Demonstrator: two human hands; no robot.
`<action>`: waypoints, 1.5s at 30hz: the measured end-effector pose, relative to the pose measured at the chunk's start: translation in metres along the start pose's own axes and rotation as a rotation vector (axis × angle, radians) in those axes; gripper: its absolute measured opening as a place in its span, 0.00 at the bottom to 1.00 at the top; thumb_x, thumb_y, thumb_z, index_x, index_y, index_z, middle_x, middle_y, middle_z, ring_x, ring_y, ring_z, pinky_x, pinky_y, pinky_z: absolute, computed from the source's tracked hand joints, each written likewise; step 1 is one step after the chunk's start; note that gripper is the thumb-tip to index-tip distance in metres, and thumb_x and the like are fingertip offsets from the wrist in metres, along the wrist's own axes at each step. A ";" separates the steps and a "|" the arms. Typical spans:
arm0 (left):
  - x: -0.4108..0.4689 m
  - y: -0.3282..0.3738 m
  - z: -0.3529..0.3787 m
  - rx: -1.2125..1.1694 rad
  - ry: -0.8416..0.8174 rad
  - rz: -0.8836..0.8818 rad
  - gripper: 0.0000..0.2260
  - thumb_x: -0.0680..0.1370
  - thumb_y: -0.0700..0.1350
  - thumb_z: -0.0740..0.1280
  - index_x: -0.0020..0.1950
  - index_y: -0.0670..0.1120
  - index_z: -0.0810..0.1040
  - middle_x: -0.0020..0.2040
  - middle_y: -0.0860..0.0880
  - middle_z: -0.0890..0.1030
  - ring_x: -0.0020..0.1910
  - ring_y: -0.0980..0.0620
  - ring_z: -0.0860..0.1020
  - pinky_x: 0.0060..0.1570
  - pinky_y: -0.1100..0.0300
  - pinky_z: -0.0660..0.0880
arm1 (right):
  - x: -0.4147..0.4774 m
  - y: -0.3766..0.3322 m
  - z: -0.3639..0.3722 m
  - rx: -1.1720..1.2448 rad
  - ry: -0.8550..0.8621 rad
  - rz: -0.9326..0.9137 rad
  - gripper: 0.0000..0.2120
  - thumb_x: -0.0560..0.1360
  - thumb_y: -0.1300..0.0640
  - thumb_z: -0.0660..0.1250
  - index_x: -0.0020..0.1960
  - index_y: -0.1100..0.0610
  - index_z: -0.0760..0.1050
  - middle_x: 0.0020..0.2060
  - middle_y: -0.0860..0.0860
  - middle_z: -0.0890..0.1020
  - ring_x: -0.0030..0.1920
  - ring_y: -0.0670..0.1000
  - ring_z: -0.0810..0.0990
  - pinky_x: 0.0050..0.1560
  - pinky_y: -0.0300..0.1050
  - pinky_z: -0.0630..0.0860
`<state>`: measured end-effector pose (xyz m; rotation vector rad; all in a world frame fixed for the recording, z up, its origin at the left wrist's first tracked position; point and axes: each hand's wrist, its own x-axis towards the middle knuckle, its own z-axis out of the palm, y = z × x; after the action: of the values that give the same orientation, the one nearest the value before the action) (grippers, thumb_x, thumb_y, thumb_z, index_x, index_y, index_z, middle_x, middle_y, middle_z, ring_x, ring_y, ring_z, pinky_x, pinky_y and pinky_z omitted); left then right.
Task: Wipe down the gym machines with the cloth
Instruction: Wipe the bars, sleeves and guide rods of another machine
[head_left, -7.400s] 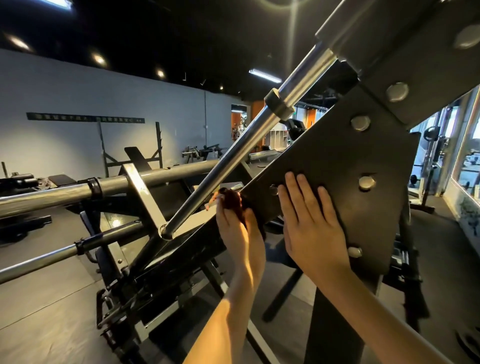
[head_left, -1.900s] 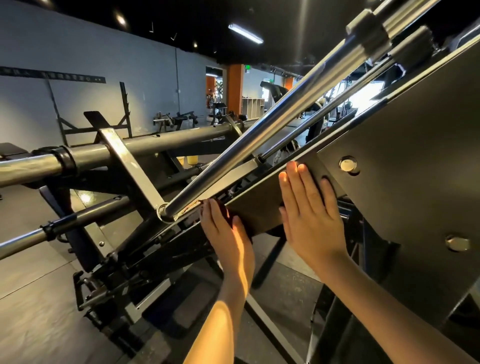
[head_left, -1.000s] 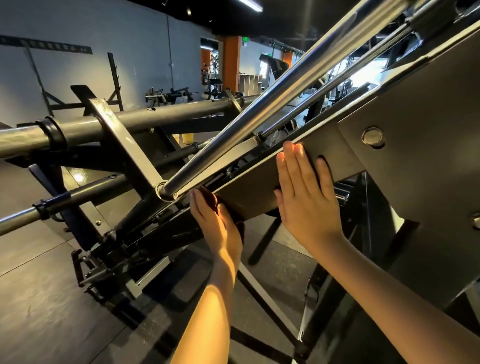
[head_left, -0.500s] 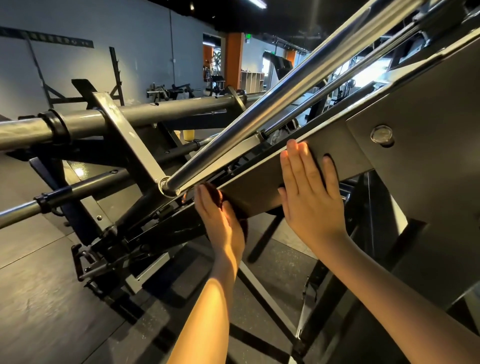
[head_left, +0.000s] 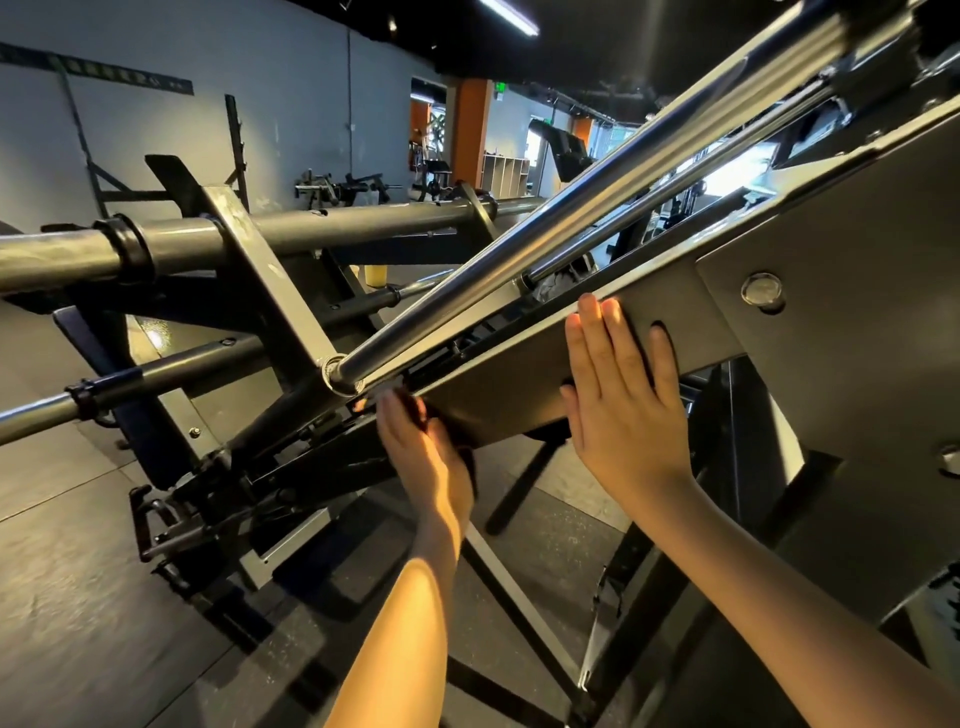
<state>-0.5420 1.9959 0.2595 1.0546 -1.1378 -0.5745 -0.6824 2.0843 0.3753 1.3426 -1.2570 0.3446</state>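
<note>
Cloth (head_left: 469, 465): I see only a dark sliver of it, showing at the thumb side of the left hand. The rest is covered, so I cannot tell its fold or true colour.
Where the cloth is: under the left palm, pushed up against the lower edge of the slanted grey plate (head_left: 519, 395) of the machine (head_left: 291, 431).
Left hand (head_left: 423, 457): back toward me, fingers (head_left: 397, 415) fairly straight and together, pressing the cloth to the metal. The thumb is hidden, so I cannot say whether it pinches the cloth as well.
Right hand (head_left: 623, 410): flat and spread on the face of the same plate, up the slope from the left hand and apart from it. It holds nothing, and its fingertips reach the plate's upper edge.
Beyond the left fingertips: the lower end of a chrome rod (head_left: 519, 244) sits in a collar just past them, and the rod runs up along the plate's top edge.
Past the right hand: a round bolt (head_left: 762, 290) is set in the plate, farther up the slope.
Below both wrists: dark rubber floor (head_left: 78, 597) and black frame legs.
</note>
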 end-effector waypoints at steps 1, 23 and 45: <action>0.004 -0.001 -0.003 -0.035 0.036 -0.156 0.26 0.81 0.39 0.59 0.78 0.46 0.56 0.77 0.43 0.58 0.75 0.42 0.61 0.71 0.46 0.65 | 0.000 0.000 -0.001 0.010 -0.004 0.002 0.28 0.84 0.50 0.47 0.79 0.62 0.47 0.78 0.57 0.50 0.78 0.55 0.42 0.76 0.55 0.42; -0.002 -0.011 0.006 -0.100 0.062 -0.099 0.27 0.81 0.51 0.55 0.79 0.58 0.48 0.78 0.49 0.52 0.76 0.41 0.58 0.68 0.38 0.68 | -0.005 -0.039 0.013 -0.054 -0.066 -0.143 0.31 0.82 0.51 0.51 0.79 0.63 0.45 0.78 0.59 0.47 0.78 0.57 0.46 0.76 0.55 0.40; -0.001 -0.058 0.007 -0.043 0.098 0.191 0.24 0.82 0.57 0.53 0.78 0.60 0.52 0.77 0.52 0.55 0.74 0.42 0.63 0.63 0.38 0.72 | -0.004 -0.058 0.024 -0.121 -0.063 -0.214 0.28 0.83 0.50 0.46 0.79 0.63 0.47 0.78 0.60 0.48 0.78 0.55 0.48 0.76 0.55 0.42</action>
<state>-0.5415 1.9692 0.2075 0.9154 -1.1202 -0.3907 -0.6494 2.0491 0.3353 1.3771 -1.1542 0.0761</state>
